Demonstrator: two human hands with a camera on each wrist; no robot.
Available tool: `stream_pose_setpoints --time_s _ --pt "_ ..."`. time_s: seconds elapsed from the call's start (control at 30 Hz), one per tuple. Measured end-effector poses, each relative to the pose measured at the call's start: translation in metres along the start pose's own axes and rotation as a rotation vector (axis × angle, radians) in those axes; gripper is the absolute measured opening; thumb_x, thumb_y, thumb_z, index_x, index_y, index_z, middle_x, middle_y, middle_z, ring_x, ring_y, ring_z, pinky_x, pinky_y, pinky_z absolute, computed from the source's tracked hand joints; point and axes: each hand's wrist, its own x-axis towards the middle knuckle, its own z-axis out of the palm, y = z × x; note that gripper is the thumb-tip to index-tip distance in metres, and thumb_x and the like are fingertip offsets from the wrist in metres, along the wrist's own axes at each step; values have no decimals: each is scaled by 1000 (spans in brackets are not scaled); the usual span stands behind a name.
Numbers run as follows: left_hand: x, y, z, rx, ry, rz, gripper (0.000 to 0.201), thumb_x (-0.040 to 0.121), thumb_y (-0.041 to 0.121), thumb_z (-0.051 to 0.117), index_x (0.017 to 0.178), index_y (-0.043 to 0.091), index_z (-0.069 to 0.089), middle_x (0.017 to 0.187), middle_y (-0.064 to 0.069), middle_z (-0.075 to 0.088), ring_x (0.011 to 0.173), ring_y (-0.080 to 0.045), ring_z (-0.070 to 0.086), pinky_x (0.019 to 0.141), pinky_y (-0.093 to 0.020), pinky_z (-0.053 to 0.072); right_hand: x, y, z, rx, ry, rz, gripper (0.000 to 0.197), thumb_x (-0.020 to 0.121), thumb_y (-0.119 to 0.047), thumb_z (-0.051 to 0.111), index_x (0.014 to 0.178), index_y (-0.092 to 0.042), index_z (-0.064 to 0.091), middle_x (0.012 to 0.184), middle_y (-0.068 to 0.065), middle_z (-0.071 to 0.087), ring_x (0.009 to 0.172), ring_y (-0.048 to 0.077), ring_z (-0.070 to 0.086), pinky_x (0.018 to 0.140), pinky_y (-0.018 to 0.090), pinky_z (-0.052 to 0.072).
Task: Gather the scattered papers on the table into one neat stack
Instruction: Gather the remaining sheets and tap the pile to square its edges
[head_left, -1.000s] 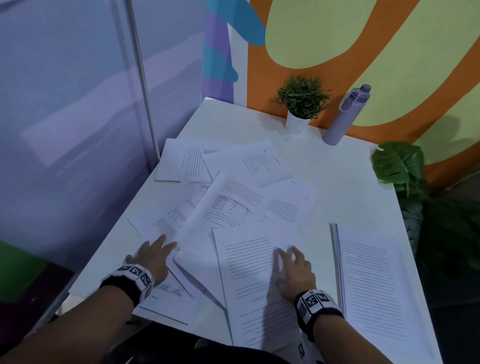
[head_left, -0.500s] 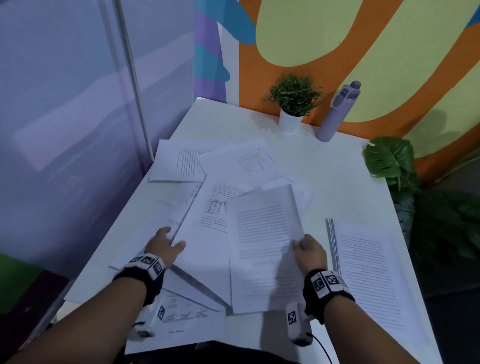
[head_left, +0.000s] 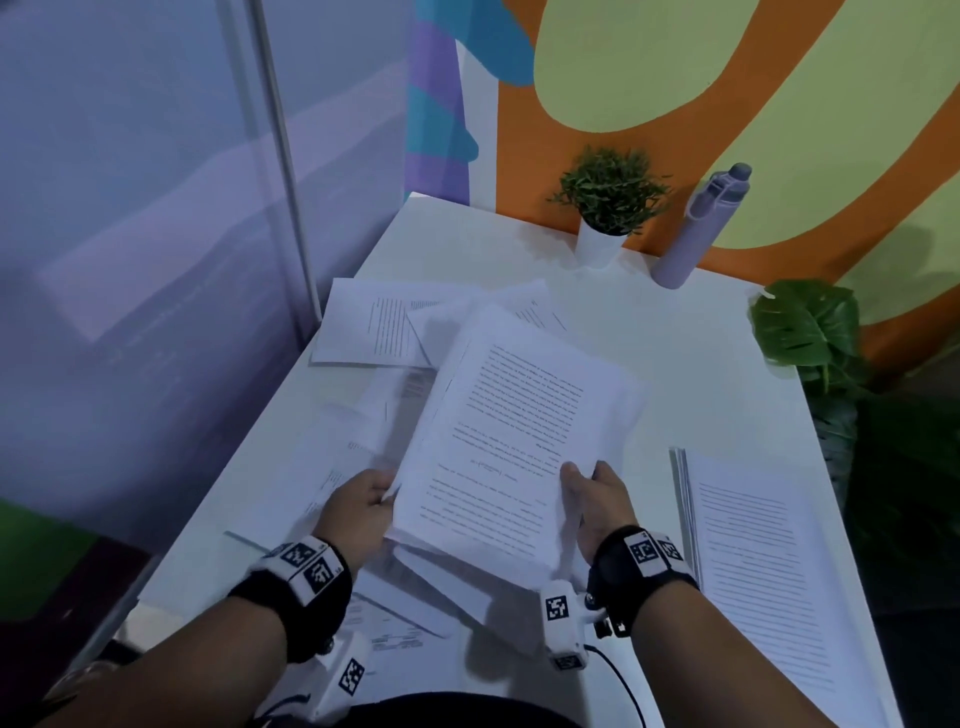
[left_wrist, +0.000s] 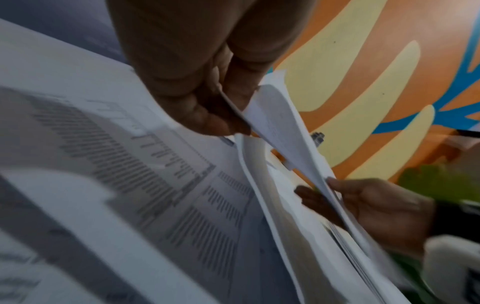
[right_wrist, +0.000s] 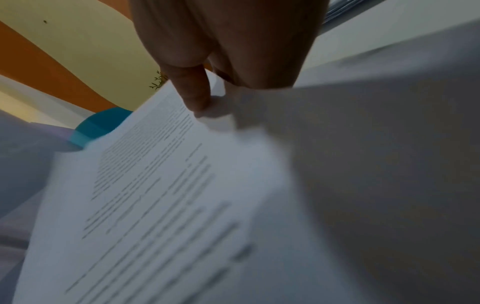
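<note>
A bundle of printed sheets (head_left: 514, 431) is lifted off the white table (head_left: 675, 374) and tilted toward me. My left hand (head_left: 363, 509) pinches its left edge; the left wrist view shows that hand (left_wrist: 207, 109) with thumb and fingers closed on the bundle of sheets (left_wrist: 280, 131). My right hand (head_left: 592, 499) grips the right edge, thumb on top; in the right wrist view my right hand (right_wrist: 207, 90) holds the bundle (right_wrist: 161, 195). Loose sheets (head_left: 374, 322) lie behind and under it. A neat stack (head_left: 763, 566) lies at the right.
A small potted plant (head_left: 605, 202) and a lilac bottle (head_left: 696, 228) stand at the table's far edge against the painted wall. A large leafy plant (head_left: 810, 332) is off the right side. A pale partition with a metal pole (head_left: 280, 156) runs along the left.
Both hands lay on sheets flat on the table a second ago. They have since drawn several sheets together and raised them as one bundle, now held by both edges.
</note>
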Motion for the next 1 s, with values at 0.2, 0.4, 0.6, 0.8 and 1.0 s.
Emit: stream_pose_setpoints --time_s 0.2,0.4,0.6,0.8,1.0 --pt "-4 -14 18 296 -201 59 19 71 21 70 87 24 61 105 -8 68 98 -25 65 85 -40 55 6 4 -16 -125 195 -68 25 83 -6 57 107 -12 56 96 10 66 88 29 61 87 42 53" --pt "11 -12 41 417 -237 28 68 82 22 68 140 18 31 111 -8 59 95 -17 53 83 -23 41 2 20 -50 -336 295 17 19 86 -1 51 103 0 59 94 20 64 82 32 60 72 38 53" --pt "19 -16 48 626 -316 40 40 87 27 60 124 14 52 122 -5 63 109 -21 59 88 -24 45 1 25 -71 -421 407 26 9 84 -1 49 89 4 55 83 20 59 72 30 53 66 32 42" --pt "19 -18 42 458 -126 91 18 89 11 50 105 16 56 107 -7 64 96 -24 60 82 -28 47 -1 28 -66 -372 342 39 13 90 -11 53 96 0 58 86 17 62 76 28 56 62 28 45" --pt "16 -14 41 330 -247 95 30 91 6 41 104 29 53 114 -2 60 108 -23 58 93 -30 45 3 18 -44 -363 328 -10 10 89 -7 56 90 3 57 91 21 62 76 28 56 59 24 44"
